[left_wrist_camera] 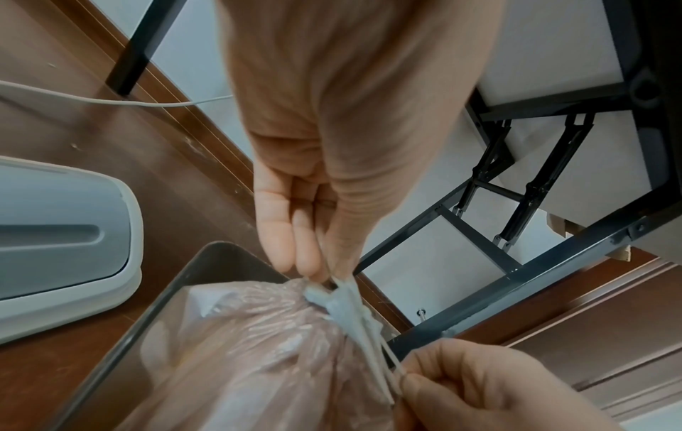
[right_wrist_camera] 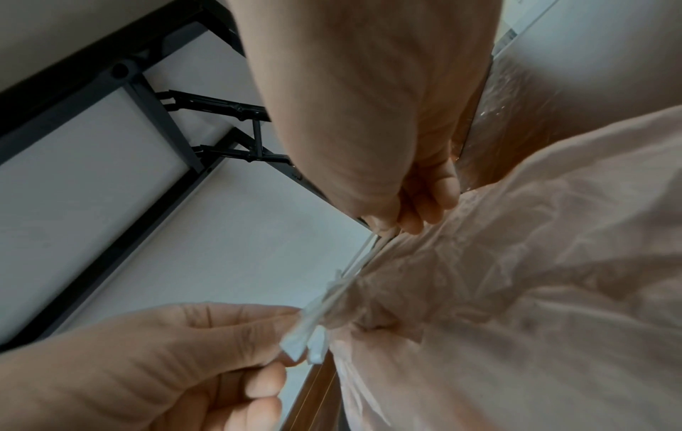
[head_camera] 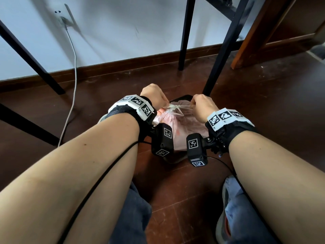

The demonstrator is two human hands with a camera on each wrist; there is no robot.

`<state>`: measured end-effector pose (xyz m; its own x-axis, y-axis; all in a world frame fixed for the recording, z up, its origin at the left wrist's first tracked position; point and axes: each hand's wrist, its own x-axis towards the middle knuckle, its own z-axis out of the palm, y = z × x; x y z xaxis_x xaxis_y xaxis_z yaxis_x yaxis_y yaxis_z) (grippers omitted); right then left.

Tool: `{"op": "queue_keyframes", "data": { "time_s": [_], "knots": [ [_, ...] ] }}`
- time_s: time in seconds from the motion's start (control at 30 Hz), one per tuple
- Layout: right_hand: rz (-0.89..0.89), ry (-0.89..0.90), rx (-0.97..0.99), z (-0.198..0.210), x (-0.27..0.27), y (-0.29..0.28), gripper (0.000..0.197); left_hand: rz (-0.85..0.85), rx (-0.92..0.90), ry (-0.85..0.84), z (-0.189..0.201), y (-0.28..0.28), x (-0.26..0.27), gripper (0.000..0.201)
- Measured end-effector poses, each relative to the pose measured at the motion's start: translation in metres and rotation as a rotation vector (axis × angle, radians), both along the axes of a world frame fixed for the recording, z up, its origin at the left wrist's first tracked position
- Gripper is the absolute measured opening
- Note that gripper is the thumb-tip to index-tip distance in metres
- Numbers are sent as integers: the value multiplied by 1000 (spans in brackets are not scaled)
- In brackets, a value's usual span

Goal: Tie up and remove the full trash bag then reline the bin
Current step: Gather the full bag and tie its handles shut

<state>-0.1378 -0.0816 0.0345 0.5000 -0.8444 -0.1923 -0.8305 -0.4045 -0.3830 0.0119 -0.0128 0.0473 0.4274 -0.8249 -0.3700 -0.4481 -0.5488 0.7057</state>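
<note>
A pink see-through trash bag [head_camera: 177, 127] sits full inside a dark bin [head_camera: 181, 98] on the wooden floor. Its mouth is gathered, and white drawstrings [head_camera: 177, 109] stretch taut across the top. My left hand [head_camera: 165, 106] pinches the strings' left ends, and my right hand [head_camera: 193, 107] pinches the right ends. The left wrist view shows the left fingers [left_wrist_camera: 302, 256] at the gathered neck of the bag [left_wrist_camera: 239, 350], and the bin's rim [left_wrist_camera: 122, 335]. In the right wrist view the right fingers [right_wrist_camera: 409, 221] nip the strings [right_wrist_camera: 354, 268] above the bag [right_wrist_camera: 516, 277].
Two black table legs [head_camera: 184, 32] [head_camera: 218, 59] stand right behind the bin. A white cable [head_camera: 73, 67] runs from a wall socket down to the floor at the left. The bin's grey-white lid [left_wrist_camera: 62, 233] lies beside the bin. My knees and a shoe [head_camera: 226, 217] are below.
</note>
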Motion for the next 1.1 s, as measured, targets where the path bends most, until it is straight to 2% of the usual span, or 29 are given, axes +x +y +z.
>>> {"op": "queue_keyframes", "data": {
  "time_s": [0.2, 0.37, 0.47, 0.57, 0.67, 0.83, 0.93, 1.1],
  "knots": [
    [-31, 19, 17, -1, 0, -2, 24, 43, 63, -27, -3, -9, 1, 18],
    [-45, -179, 66, -5, -1, -8, 24, 78, 98, 21, -7, -4, 5, 23],
    [-43, -247, 23, -2, 4, -7, 21, 73, 104, 53, -8, 0, 6, 28],
    [-40, -216, 71, 1, 12, -6, 13, 49, 96, 96, -4, 1, 4, 18],
    [-80, -203, 221, -3, 18, -2, 26, 10, 81, 91, -2, 2, 2, 1],
    [-141, -205, 256, -9, 19, -3, 21, -24, 61, 57, -3, 3, 5, 11],
    [-163, -240, 322, -8, 18, -3, 17, -35, 65, 75, -1, 4, 6, 9],
    [-177, -288, 356, -8, 19, -1, 21, -40, 51, 73, 0, 4, 5, 10]
  ]
}}
